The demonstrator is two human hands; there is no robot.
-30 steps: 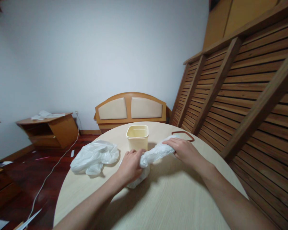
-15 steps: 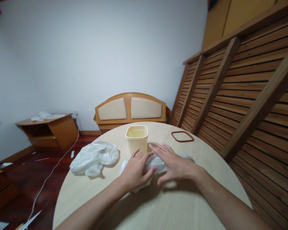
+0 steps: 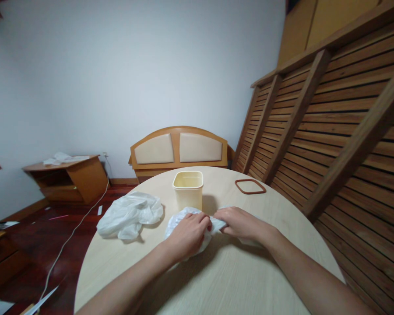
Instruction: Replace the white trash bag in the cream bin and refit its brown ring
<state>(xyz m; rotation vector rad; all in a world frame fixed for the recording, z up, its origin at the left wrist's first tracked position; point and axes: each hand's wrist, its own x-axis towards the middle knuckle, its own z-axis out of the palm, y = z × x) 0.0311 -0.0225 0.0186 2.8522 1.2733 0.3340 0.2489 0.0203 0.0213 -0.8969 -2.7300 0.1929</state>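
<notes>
A crumpled white plastic bag [image 3: 176,222] lies in front of me on the round table, partly hidden under my hands. My left hand [image 3: 192,231] is closed on its middle, fingers curled round the plastic. Just to the right, my right hand [image 3: 238,222] grips a gathered stretch of the same bag, and a narrow twist of plastic spans the gap between both hands. Directly behind the bag stands a pale yellow square bin [image 3: 188,194], upright with its top open. A second crumpled white plastic bag [image 3: 129,215] rests to the left, apart from my hands.
A brown rounded-square ring [image 3: 250,187] lies at the table's far right. The round table [image 3: 249,280] has a wooden slatted frame [image 3: 302,127] leaning along its right side. Beyond it are a headboard [image 3: 179,148] and a low wooden cabinet [image 3: 85,179]. A cable [image 3: 64,245] crosses the floor.
Both hands have closed from spread fingers onto the nearer plastic bag, gathering it between them. The bin, the ring and the left bag stay where they were.
</notes>
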